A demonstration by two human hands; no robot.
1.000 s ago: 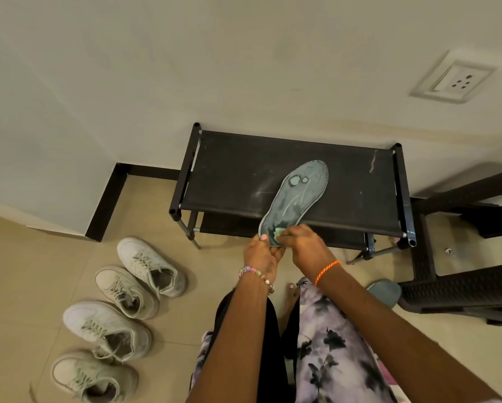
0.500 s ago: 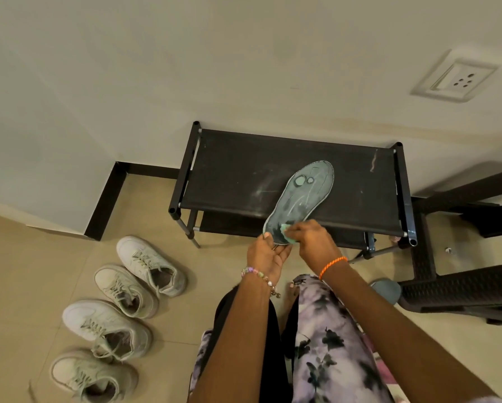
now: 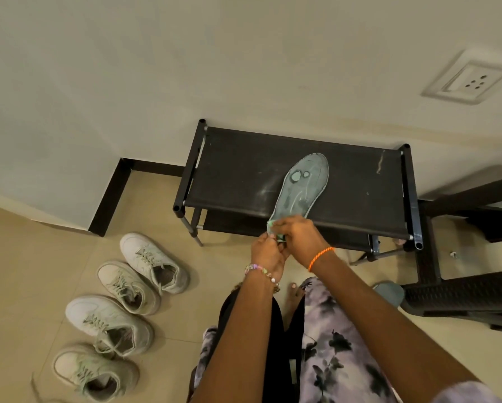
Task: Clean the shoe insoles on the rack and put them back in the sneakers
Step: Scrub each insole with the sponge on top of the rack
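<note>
A grey-green insole (image 3: 300,187) lies slanted on the black shoe rack (image 3: 238,173), toe toward the wall, heel over the front edge. My left hand (image 3: 265,253) grips the heel end from below. My right hand (image 3: 297,235) pinches a small green cloth (image 3: 273,226) against the heel. Most of the cloth is hidden under my fingers. Several white sneakers (image 3: 154,261) stand in a row on the floor at the left.
A dark wicker chair (image 3: 462,295) stands right of the rack. A grey slipper (image 3: 389,292) lies by its leg. A wall socket (image 3: 470,81) sits high at the right. My legs and a bare foot (image 3: 295,295) fill the floor below my hands.
My right hand slid with the cloth back down the insole toward the heel, after moving up half a second ago. The insole shifted slightly. My left hand kept its hold.
</note>
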